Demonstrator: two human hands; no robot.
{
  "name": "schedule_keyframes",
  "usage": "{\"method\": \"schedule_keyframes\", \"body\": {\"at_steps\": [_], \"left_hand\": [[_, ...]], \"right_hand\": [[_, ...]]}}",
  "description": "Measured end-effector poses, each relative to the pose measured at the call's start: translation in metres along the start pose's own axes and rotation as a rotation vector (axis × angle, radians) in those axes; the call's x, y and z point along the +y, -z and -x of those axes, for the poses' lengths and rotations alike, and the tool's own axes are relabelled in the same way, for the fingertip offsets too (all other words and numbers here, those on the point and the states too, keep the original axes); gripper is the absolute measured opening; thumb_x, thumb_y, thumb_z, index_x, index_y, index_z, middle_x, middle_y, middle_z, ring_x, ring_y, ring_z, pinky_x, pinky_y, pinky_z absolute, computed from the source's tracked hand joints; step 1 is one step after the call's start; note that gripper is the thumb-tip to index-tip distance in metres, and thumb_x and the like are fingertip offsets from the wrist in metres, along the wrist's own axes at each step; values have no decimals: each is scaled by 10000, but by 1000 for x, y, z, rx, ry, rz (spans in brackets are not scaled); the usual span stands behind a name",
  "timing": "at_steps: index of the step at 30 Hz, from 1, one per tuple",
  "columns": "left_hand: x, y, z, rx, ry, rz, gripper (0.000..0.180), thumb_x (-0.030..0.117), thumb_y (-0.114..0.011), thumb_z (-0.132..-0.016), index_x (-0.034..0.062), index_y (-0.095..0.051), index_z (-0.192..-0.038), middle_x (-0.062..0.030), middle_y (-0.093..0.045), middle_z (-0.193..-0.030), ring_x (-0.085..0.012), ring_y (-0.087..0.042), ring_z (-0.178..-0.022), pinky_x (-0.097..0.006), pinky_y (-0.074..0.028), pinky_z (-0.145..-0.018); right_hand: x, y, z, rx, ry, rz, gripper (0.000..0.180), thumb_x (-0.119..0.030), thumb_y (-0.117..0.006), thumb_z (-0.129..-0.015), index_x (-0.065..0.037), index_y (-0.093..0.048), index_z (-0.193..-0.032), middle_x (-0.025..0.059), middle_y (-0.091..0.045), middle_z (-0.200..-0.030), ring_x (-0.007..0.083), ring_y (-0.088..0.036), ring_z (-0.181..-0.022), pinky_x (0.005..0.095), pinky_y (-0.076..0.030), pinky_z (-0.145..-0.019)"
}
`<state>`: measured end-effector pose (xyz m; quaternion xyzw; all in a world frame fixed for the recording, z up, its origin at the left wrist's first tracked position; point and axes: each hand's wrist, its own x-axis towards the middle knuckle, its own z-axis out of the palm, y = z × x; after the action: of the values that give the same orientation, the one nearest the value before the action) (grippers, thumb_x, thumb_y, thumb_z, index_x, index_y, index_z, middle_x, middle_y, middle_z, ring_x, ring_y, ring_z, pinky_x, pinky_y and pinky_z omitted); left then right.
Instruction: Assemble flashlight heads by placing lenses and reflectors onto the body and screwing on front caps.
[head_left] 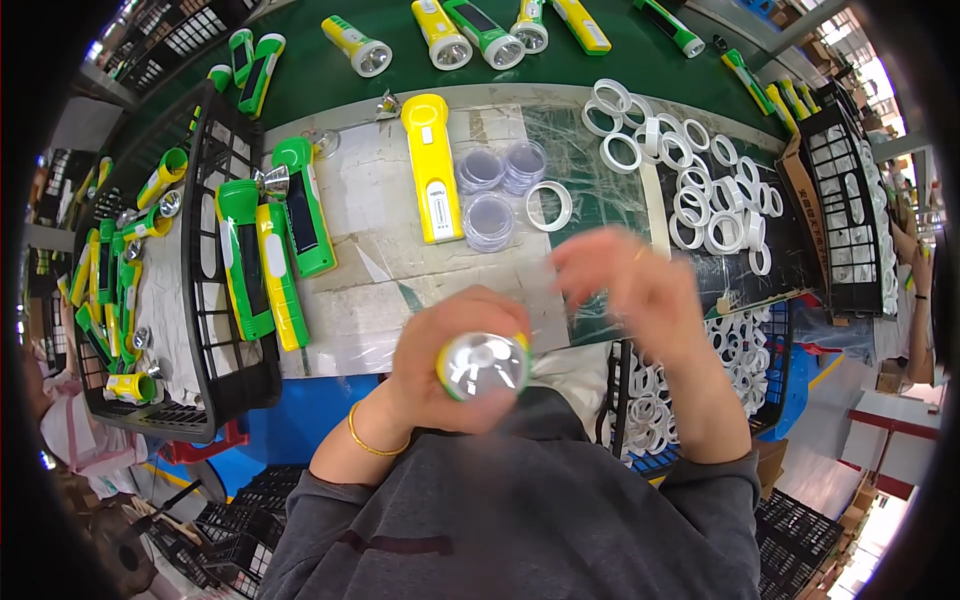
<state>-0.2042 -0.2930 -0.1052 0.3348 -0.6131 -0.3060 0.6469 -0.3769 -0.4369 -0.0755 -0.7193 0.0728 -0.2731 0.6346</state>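
Observation:
My left hand (418,345) is wrapped round a flashlight, its shiny reflector head (484,368) turned up toward me. My right hand (625,285) hangs over the table's near right part, its fingers smeared by motion, close to a single white ring (566,208). Beside that ring stand stacks of clear round lenses (490,220). A yellow flashlight body (432,165) lies left of the lenses. Farther left, a green flashlight (243,255), a yellow-and-green one (280,275) and another green one (303,205) lie together, with a loose reflector (274,181) among them.
Many loose white rings (725,233) cover the table's right side. A black crate (215,340) with flashlight parts stands left; another crate (845,210) is at right. Below the table edge sits a crate of rings (650,410). Finished-looking flashlights (485,35) lie on the green far surface (300,75).

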Motion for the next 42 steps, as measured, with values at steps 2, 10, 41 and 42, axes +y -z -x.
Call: {"method": "schedule_keyframes", "body": {"at_steps": [2, 10, 41, 42], "left_hand": [[6, 1, 6, 135, 85, 94, 486, 24, -657, -623, 9, -504, -1084, -172, -603, -918, -236, -600, -826, -316, -496, -698], [7, 4, 12, 180, 182, 73, 494, 239, -720, -719, 46, -453, -1086, -219, -579, -945, -226, -570, -812, -323, -485, -727], [-2, -14, 3, 152, 49, -90, 705, 311, -846, -661, 59, -458, -1193, -131, -590, -1050, -249, -622, -887, -325, -501, -743], [-3, -15, 3, 160, 52, -84, 688, 301, -841, -669, 60, -461, -1190, -133, -591, -1042, -252, -621, -882, -328, -501, -741]], "right_hand": [[19, 24, -13, 569, -317, 207, 165, -126, -619, -867, 18, -655, -939, 91, -639, -856, 121, -590, -741, 241, -482, -638], [46, -18, -44, 131, -126, 760, 432, -133, -767, -717, -74, -621, -1119, 59, -565, -997, 128, -558, -754, 239, -465, -614], [-46, -53, -13, 177, -583, -291, 197, -3, -650, -832, -27, -493, -949, 10, -537, -704, 17, -473, -477, 165, -343, -385], [-44, -54, -11, 179, -582, -291, 197, -3, -650, -832, -27, -493, -949, 10, -537, -704, 17, -473, -477, 165, -343, -385]]}}
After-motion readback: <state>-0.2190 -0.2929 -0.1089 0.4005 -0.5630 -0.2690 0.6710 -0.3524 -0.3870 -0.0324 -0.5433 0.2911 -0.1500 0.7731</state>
